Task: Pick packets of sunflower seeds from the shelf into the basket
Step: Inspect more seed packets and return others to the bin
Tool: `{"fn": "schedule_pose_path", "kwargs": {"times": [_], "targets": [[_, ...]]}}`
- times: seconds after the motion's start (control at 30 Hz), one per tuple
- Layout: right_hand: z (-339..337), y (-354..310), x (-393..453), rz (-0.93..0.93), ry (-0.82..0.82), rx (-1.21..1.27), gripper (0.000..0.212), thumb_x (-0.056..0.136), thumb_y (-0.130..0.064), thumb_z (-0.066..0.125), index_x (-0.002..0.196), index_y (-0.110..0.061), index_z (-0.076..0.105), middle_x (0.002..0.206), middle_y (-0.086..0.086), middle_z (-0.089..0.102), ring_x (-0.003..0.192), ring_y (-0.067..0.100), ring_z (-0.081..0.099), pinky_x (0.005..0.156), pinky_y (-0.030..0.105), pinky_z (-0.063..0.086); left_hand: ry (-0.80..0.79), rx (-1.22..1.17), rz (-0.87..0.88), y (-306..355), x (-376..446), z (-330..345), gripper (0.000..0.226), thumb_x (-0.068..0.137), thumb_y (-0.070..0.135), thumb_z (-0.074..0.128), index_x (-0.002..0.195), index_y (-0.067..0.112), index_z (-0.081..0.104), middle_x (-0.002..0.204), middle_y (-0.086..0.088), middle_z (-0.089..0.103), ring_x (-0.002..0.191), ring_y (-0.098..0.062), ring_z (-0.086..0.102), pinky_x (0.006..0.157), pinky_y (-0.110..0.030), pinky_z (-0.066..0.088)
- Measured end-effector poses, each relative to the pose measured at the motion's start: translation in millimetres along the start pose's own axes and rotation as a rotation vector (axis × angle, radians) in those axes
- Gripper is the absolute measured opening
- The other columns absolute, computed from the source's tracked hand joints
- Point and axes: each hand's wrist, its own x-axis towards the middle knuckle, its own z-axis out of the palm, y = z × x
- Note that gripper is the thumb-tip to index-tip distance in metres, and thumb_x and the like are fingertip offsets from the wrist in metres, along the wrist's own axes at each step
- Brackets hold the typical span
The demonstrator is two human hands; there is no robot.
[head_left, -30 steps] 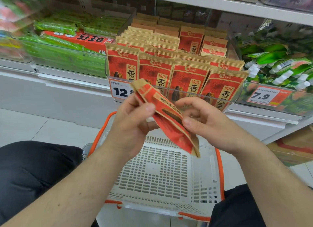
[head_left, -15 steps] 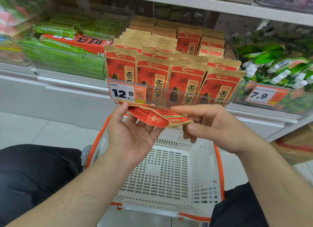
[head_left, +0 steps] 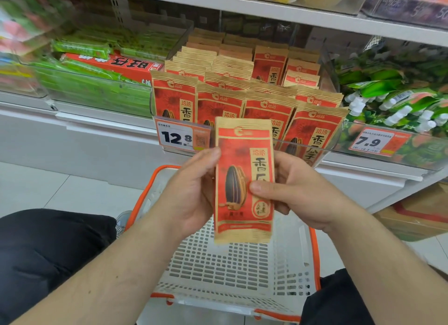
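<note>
Red and gold seed packets (head_left: 244,101) stand in rows on the shop shelf (head_left: 101,128). Both hands hold one packet (head_left: 243,179) upright above the white basket (head_left: 232,271). Left hand (head_left: 191,191) and right hand (head_left: 300,191) pinch its sides with curled fingers (head_left: 260,186).
</note>
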Motion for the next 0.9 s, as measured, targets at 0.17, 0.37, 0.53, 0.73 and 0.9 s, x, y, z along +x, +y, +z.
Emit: {"fn": "schedule_pose_path", "kwargs": {"times": [0.17,0.37,0.53,0.73,0.9], "targets": [[-1,-17,0,-0.151,0.236,-0.104,0.021,0.076,-0.029,0.068,0.093,-0.016,0.065,0.064,0.002,0.070,0.044,0.016,0.057,0.042,0.024,0.044,0.013,0.301,0.178,33,4,22,0.017,0.075,0.033,0.063,0.085,0.019,0.065,0.077,-0.004,0.071,0.066,-0.019,0.066,0.061,-0.034,0.055],[-37,-74,20,-0.240,0.529,0.285,0.013,0.095,-0.024,0.058,0.094,-0.011,0.061,0.061,0.003,0.067,0.039,0.010,0.051,0.040,0.019,0.040,-0.069,0.469,0.340,75,40,69,0.017,0.098,0.014,0.056,0.111,0.020,0.064,0.082,0.007,0.073,0.076,-0.012,0.069,0.065,-0.034,0.056],[-82,-109,43,-0.316,0.676,0.305,0.012,0.100,-0.023,0.057,0.095,-0.014,0.063,0.072,0.000,0.074,0.056,0.012,0.066,0.053,0.021,0.053,0.159,1.045,0.551,101,79,89,0.049,0.089,0.034,0.066,0.131,0.027,0.043,0.108,0.013,0.064,0.090,-0.014,0.066,0.077,-0.038,0.053],[-127,-111,87,-0.239,0.671,-0.235,0.010,0.094,-0.015,0.067,0.086,-0.019,0.070,0.083,-0.003,0.076,0.081,0.014,0.074,0.078,0.032,0.058,-0.029,2.067,0.401,115,104,90,0.081,0.078,0.079,0.047,0.146,0.035,0.036,0.150,0.003,0.044,0.142,-0.023,0.033,0.115,-0.053,0.022],[-141,-104,126,-0.102,0.548,-0.435,0.006,0.091,-0.015,0.070,0.092,-0.012,0.075,0.093,0.001,0.077,0.089,0.017,0.074,0.087,0.037,0.060,-0.223,2.122,0.246,117,109,85,0.080,0.077,0.081,0.048,0.145,0.041,0.034,0.152,0.007,0.041,0.145,-0.020,0.025,0.118,-0.056,0.015]]}}
